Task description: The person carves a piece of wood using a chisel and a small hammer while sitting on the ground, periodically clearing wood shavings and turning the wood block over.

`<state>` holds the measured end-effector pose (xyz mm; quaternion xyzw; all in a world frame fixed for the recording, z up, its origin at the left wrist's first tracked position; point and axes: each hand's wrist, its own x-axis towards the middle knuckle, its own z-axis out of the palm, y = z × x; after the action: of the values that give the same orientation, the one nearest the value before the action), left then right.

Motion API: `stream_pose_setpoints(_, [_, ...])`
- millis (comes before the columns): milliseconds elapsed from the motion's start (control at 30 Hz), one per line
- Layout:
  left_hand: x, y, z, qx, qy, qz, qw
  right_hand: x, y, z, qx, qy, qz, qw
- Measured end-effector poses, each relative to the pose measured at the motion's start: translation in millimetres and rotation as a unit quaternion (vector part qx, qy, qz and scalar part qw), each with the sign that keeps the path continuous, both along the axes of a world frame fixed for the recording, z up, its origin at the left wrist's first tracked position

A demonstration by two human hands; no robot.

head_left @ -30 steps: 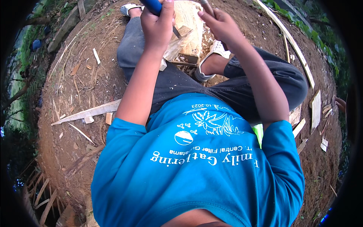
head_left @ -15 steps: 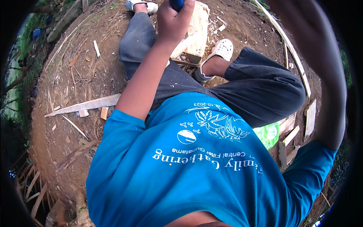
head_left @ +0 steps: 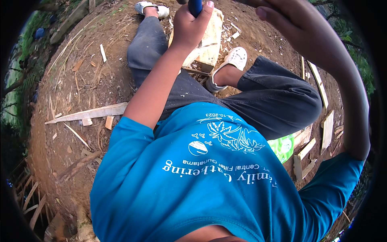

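Pale wood, a tapering strip [head_left: 90, 113], lies at nine o'clock. At twelve, my left hand [head_left: 187, 29] clenches a blue handle [head_left: 195, 7], overlapping a wooden block [head_left: 210, 42]. At six, my teal shirt [head_left: 201, 193] bears white upside-down lettering. Toward half past one, my right hand [head_left: 291, 20] is raised; I can't tell whether it's grasping anything.

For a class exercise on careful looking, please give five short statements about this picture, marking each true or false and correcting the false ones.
1. The left hand grips a blue handle. True.
2. The person is dressed in red above the waist. False: the shirt is blue.
3. A pale wooden block is between the white shoes. True.
4. Both hands are low in the picture. False: the right hand, like the left, is near its upper edge.
5. A bright green item lies on the person's right side. True.
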<state>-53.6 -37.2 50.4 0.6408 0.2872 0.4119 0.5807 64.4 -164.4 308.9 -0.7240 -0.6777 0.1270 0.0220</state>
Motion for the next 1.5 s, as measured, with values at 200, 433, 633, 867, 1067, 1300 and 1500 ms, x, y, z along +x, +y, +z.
stream_pose_setpoints(200, [5, 1, -8, 0.046, -0.001, 0.043, 0.998, 20, 6, -21, 0.002, 0.070, -0.066, 0.995])
stream_pose_setpoints(433, [-3, 7, -18, -0.059, -0.035, 0.002, 0.998, 7, 1, -25, 0.168, 0.135, -0.095, 0.972])
stream_pose_setpoints(633, [-5, 8, -27, -0.138, -0.059, 0.005, 0.989, 6, 1, -9, 0.030, 0.058, -0.075, 0.995])
stream_pose_setpoints(867, [-4, 8, -27, -0.220, -0.093, -0.015, 0.971, 12, 15, -24, -0.152, 0.033, -0.104, 0.982])
stream_pose_setpoints(1067, [-24, 30, -74, -0.512, -0.251, 0.063, 0.819, 18, -9, -24, -0.048, 0.212, -0.173, 0.960])
stream_pose_setpoints(1300, [-37, 15, 11, -0.231, -0.259, 0.063, 0.936, 36, -28, -53, -0.048, 0.256, -0.207, 0.943])
stream_pose_setpoints(1500, [-34, 10, 23, -0.115, -0.179, -0.050, 0.976, 29, -31, -40, -0.056, 0.229, -0.188, 0.953])
